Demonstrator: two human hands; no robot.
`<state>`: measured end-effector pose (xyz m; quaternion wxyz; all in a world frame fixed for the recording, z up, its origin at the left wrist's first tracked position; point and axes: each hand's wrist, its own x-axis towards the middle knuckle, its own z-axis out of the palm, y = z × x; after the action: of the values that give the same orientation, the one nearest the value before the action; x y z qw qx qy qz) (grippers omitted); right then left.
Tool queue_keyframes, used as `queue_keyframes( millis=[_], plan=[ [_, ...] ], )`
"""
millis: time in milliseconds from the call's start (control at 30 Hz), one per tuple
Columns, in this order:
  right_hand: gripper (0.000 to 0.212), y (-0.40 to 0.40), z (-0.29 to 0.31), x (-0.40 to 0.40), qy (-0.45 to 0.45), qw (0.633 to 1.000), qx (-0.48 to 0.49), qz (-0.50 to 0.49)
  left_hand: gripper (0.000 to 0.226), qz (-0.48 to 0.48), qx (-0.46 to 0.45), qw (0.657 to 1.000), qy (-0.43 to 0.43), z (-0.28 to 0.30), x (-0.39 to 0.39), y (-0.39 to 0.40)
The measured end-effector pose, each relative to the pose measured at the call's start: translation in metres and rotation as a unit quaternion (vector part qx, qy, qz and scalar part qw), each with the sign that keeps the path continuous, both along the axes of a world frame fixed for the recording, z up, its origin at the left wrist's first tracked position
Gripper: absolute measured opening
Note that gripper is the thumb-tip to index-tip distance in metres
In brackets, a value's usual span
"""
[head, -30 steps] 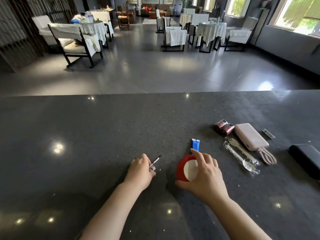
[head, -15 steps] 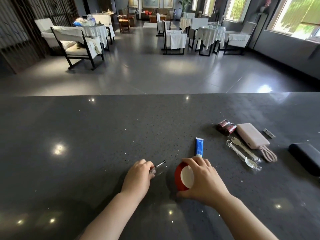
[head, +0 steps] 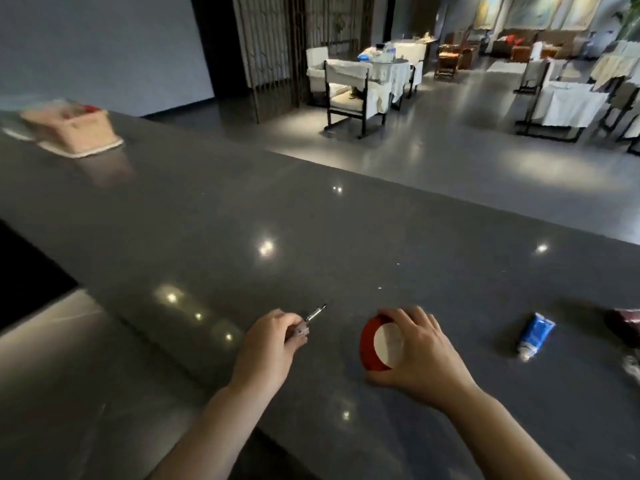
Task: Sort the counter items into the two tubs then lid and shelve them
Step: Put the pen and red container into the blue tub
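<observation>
My left hand [head: 268,344] is closed around a small clear pen-like item [head: 313,313] whose dark tip sticks out toward the upper right. My right hand [head: 417,351] grips a red roll of ribbon with a white centre [head: 375,346], held just above the dark counter [head: 311,237]. A blue and white tube [head: 535,336] lies on the counter to the right of that hand. Far off at the counter's left end stands a pinkish tub [head: 74,128], blurred, with something red inside.
A dark red shiny item [head: 627,322] sits at the right edge, with a clear wrapped item [head: 632,367] below it. The counter's near edge runs diagonally at lower left, with floor below. Chairs and draped tables stand beyond the counter.
The view has swung left, bringing the tub at the counter's left end into sight. Both hands have kept their grips and shifted left, away from the blue tube.
</observation>
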<state>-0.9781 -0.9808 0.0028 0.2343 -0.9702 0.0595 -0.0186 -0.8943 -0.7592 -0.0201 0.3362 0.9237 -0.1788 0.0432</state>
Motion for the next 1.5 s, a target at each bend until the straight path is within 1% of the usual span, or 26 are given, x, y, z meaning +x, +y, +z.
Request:
queue_keyframes(
  millis=[67, 167, 333, 533, 700, 867, 1033, 1133, 1300, 1400, 1500],
  plan=[
    [0.096, 0.038, 0.003, 0.014, -0.003, 0.999, 0.020, 0.040, 0.013, 0.045, -0.013, 0.999, 0.008, 0.005, -0.009, 0.043],
    [0.097, 0.106, 0.005, 0.036, -0.007, 0.993, 0.035, 0.109, 0.011, 0.127, -0.028, 0.991, -0.003, 0.013, -0.021, 0.116],
    [0.100, 0.226, 0.009, 0.077, -0.012, 0.978, 0.029, 0.205, 0.014, 0.236, -0.034, 0.971, -0.020, 0.016, -0.033, 0.246],
    [0.099, 0.374, 0.013, 0.128, -0.017, 0.963, 0.035, 0.266, 0.009, 0.287, -0.018, 0.957, -0.026, 0.027, -0.017, 0.392],
    [0.101, 0.473, 0.019, 0.172, -0.020, 0.954, 0.040, 0.297, 0.010, 0.312, -0.010, 0.950, -0.020, 0.037, 0.019, 0.482],
    [0.100, 0.543, 0.015, 0.238, -0.020, 0.946, 0.025, 0.322, 0.012, 0.325, -0.008, 0.946, -0.009, 0.028, 0.082, 0.547],
    [0.099, 0.603, 0.009, 0.336, -0.033, 0.940, 0.023, 0.338, 0.015, 0.335, 0.002, 0.942, -0.016, 0.022, 0.169, 0.602],
    [0.100, 0.638, 0.013, 0.395, -0.023, 0.936, 0.021, 0.350, 0.013, 0.349, 0.001, 0.937, -0.005, 0.025, 0.223, 0.635],
    [0.100, 0.700, 0.023, 0.486, -0.012, 0.928, 0.008, 0.372, 0.009, 0.358, -0.007, 0.934, -0.012, 0.033, 0.306, 0.686],
    [0.100, 0.739, 0.026, 0.535, -0.015, 0.925, 0.003, 0.380, 0.008, 0.364, 0.002, 0.932, -0.007, 0.034, 0.352, 0.725],
    [0.100, 0.785, 0.023, 0.593, -0.019, 0.925, 0.002, 0.379, 0.011, 0.368, -0.006, 0.930, -0.014, 0.030, 0.409, 0.774]
  ],
)
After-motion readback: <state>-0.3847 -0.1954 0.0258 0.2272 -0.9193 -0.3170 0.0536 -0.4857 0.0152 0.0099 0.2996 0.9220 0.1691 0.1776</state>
